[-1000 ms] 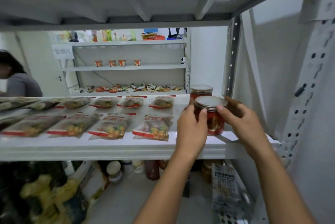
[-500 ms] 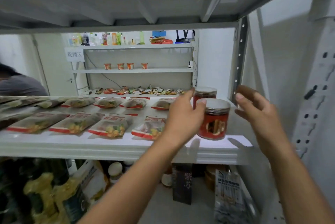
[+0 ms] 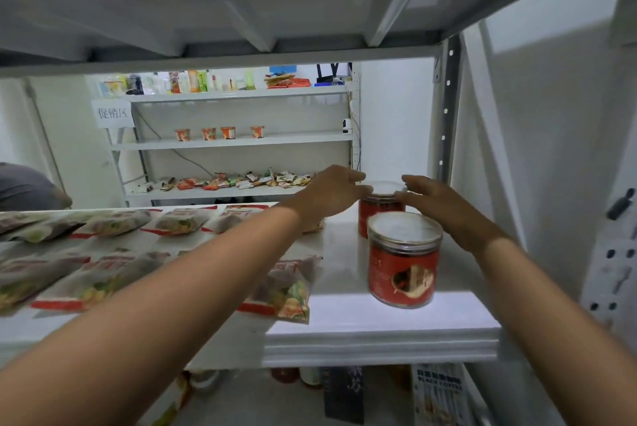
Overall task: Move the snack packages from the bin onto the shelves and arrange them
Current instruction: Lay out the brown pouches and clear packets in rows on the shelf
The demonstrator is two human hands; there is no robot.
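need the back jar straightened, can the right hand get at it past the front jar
Probably yes: the right hand reaches past the front jar, its fingers at the lid of the back jar, nothing between.

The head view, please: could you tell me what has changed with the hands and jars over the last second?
Both hands let go of the front jar and moved back: the left hand and right hand reach either side of the rear jar at its lid, fingers straight; a grip isn't clear. The front jar stands free on the shelf. The snack bags lie as before.
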